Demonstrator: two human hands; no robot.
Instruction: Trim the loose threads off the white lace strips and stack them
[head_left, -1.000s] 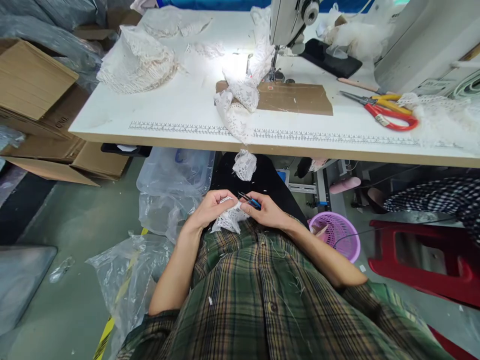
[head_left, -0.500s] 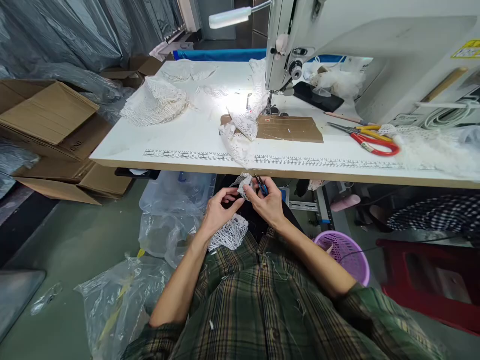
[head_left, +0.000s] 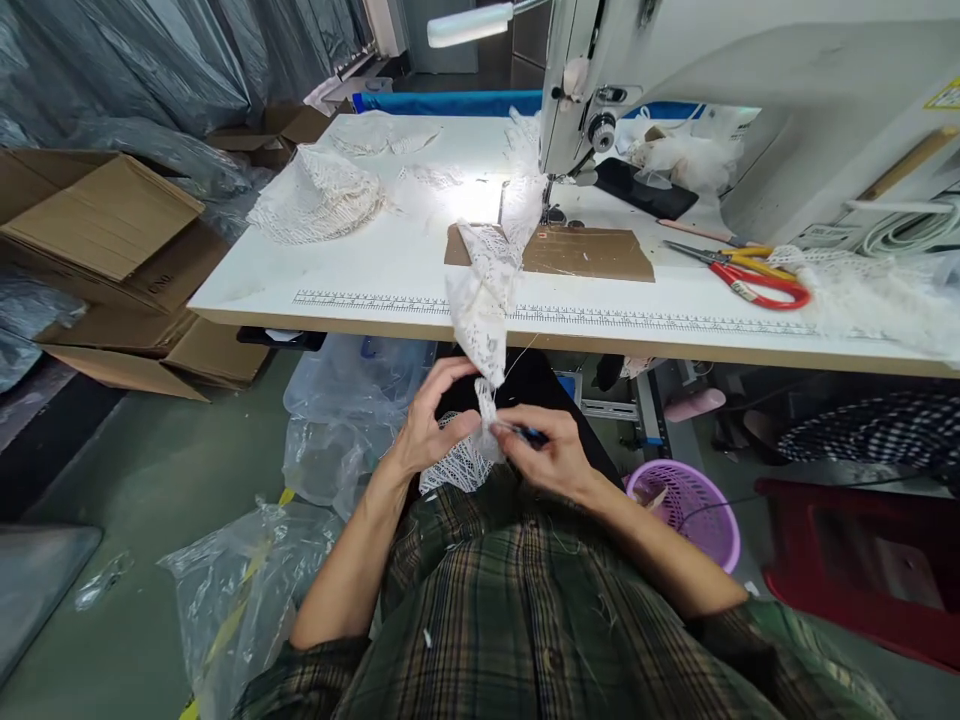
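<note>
Cardboard boxes (head_left: 105, 215): well to the left of both sets of fingers, on the floor.
Stacked lace (head_left: 319, 200): white, on the table, beyond the left fingers and to their left.
Left hand (head_left: 427, 430): thumb and forefinger stand wide apart beside the white lace; whether a fingertip touches it, I cannot tell.
Lap lace (head_left: 457, 468): a white netted piece, partly hidden just below the left thumb.
Hanging lace (head_left: 484, 290): runs over the table edge, its pointed lower end by the left forefinger; a pull from below could drag it off or stretch it.
Lace tail (head_left: 485, 398): a narrow strip between the two hands, its lower part at the right fingertips; whether it joins the hanging lace is unclear.
Loose thread (head_left: 523, 358): fine, slanting just above the right fingers; it could snag on them.
Snips (head_left: 534, 437): dark and blue, within the right fingers, blades blurred; a careless squeeze this near could nick lace or the left thumb.
Right hand (head_left: 555, 455): thumb and forefinger pinched together on the lace tail, the snips carried too; this double hold might let either slip.
Sewing machine (head_left: 574, 100): beyond the right fingers.
</note>
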